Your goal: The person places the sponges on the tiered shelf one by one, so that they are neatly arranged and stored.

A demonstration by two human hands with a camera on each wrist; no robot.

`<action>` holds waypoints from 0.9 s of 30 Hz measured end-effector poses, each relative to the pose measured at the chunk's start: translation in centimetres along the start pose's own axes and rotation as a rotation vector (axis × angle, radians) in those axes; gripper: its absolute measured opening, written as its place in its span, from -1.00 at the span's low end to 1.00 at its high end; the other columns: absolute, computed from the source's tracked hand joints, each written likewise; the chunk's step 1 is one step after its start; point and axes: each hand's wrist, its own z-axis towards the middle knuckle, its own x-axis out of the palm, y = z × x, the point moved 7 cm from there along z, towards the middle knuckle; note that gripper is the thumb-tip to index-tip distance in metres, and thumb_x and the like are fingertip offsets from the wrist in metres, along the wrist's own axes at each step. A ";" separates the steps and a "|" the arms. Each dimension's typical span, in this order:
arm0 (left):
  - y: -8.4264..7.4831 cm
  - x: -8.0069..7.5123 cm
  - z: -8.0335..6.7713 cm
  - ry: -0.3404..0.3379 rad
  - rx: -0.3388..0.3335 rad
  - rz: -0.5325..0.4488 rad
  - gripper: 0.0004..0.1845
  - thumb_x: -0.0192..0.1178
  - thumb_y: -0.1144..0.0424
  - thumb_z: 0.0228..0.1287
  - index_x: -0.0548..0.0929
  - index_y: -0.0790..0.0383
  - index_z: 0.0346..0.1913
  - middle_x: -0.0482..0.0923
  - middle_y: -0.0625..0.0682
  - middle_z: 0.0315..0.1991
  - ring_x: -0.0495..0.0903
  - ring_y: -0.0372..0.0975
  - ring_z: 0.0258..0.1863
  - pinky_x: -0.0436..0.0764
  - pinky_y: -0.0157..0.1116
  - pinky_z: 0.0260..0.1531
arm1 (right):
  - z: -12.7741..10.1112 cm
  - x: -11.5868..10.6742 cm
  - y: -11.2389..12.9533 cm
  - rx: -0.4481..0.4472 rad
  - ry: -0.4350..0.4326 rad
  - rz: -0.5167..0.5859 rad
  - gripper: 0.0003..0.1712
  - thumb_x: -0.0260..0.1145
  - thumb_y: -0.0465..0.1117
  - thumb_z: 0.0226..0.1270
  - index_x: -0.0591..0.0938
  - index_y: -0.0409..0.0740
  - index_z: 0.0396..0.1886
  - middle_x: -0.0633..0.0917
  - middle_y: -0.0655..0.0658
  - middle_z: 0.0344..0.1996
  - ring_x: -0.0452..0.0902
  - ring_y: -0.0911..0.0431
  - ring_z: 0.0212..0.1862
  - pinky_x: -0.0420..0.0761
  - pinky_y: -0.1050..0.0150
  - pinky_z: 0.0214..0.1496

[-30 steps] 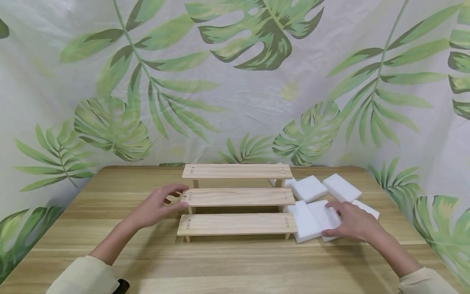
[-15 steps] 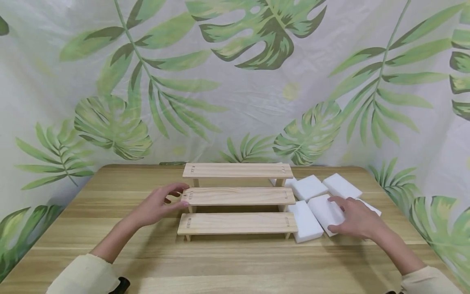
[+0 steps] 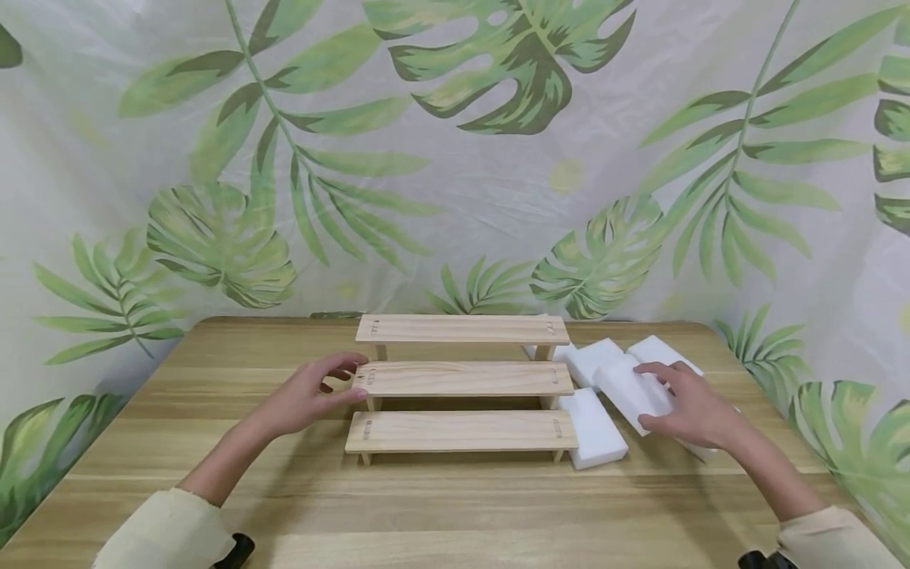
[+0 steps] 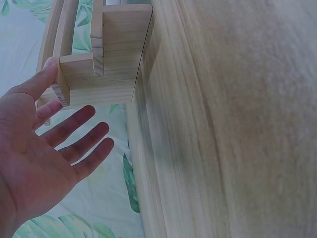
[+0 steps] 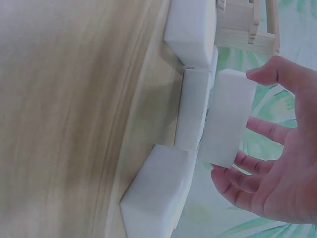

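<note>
A three-tier wooden display stand [image 3: 465, 379] stands on the table. My left hand [image 3: 298, 399] pinches the left end of its middle tier between thumb and forefinger; the left wrist view shows the other fingers [image 4: 79, 146] spread out, away from the wood. To the right of the stand, my right hand [image 3: 700, 407] grips a white sponge-like block [image 3: 629, 391] by its edges. In the right wrist view that block [image 5: 228, 119] is tilted and raised off the others, thumb at one end and fingers at the other.
More white blocks lie right of the stand: one by the lowest tier [image 3: 596, 431], one behind the held block [image 3: 593, 354], one farther right [image 3: 661, 348]. Others are partly hidden by the stand and right hand. A leaf-patterned cloth [image 3: 469, 197] hangs behind the wooden table [image 3: 426, 514].
My right hand has taken a white block from the pile, tilting and lifting it up and away from the block beside it. The left hand stays at the middle tier.
</note>
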 end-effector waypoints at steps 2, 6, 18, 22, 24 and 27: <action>0.0 0.0 0.0 0.002 -0.002 -0.001 -0.48 0.35 0.18 0.44 0.52 0.38 0.32 0.62 0.28 0.16 0.61 0.16 0.10 0.63 0.00 -0.07 | 0.2 -0.2 0.1 -0.009 -0.022 0.012 -0.24 0.62 -0.17 -0.08 0.59 -0.30 0.18 0.57 -0.35 -0.13 0.56 -0.16 -0.12 0.52 0.04 -0.17; 0.0 0.0 -0.1 0.008 -0.002 -0.007 -0.47 0.33 0.17 0.45 0.51 0.38 0.33 0.60 0.30 0.19 0.60 0.19 0.13 0.63 0.05 -0.04 | 0.6 -0.7 0.3 -0.020 -0.062 0.042 -0.27 0.60 -0.21 -0.07 0.60 -0.29 0.17 0.57 -0.36 -0.12 0.54 -0.18 -0.12 0.50 0.04 -0.17; 0.0 0.0 0.0 0.027 -0.011 -0.030 -0.48 0.32 0.16 0.46 0.49 0.36 0.34 0.57 0.30 0.20 0.58 0.17 0.15 0.61 0.13 0.00 | 1.8 -3.0 1.7 -0.026 -0.134 0.118 -0.36 0.51 -0.26 0.06 0.58 -0.28 0.20 0.53 -0.47 0.03 0.50 -0.22 -0.09 0.49 0.00 -0.14; 0.1 0.0 0.0 0.027 -0.014 -0.029 -0.48 0.33 0.16 0.45 0.49 0.35 0.32 0.58 0.30 0.18 0.59 0.16 0.13 0.62 0.12 -0.04 | 2.2 -4.0 2.2 -0.050 -0.177 0.101 -0.37 0.49 -0.27 0.08 0.59 -0.30 0.20 0.53 -0.48 0.05 0.48 -0.23 -0.09 0.47 -0.02 -0.13; 0.1 0.0 0.0 0.027 -0.013 -0.028 -0.48 0.34 0.16 0.45 0.49 0.35 0.32 0.58 0.30 0.17 0.60 0.16 0.12 0.62 0.12 -0.04 | 2.4 -4.4 2.4 -0.061 -0.195 0.089 -0.38 0.47 -0.27 0.08 0.60 -0.29 0.21 0.55 -0.47 0.04 0.50 -0.23 -0.10 0.47 -0.02 -0.13; 0.1 0.0 0.0 0.029 -0.014 -0.031 -0.48 0.33 0.16 0.45 0.49 0.34 0.32 0.58 0.30 0.17 0.59 0.16 0.12 0.62 0.12 -0.04 | 2.6 -4.8 2.7 -0.080 -0.218 0.077 -0.39 0.45 -0.27 0.08 0.63 -0.27 0.20 0.59 -0.45 0.05 0.54 -0.22 -0.10 0.51 -0.04 -0.12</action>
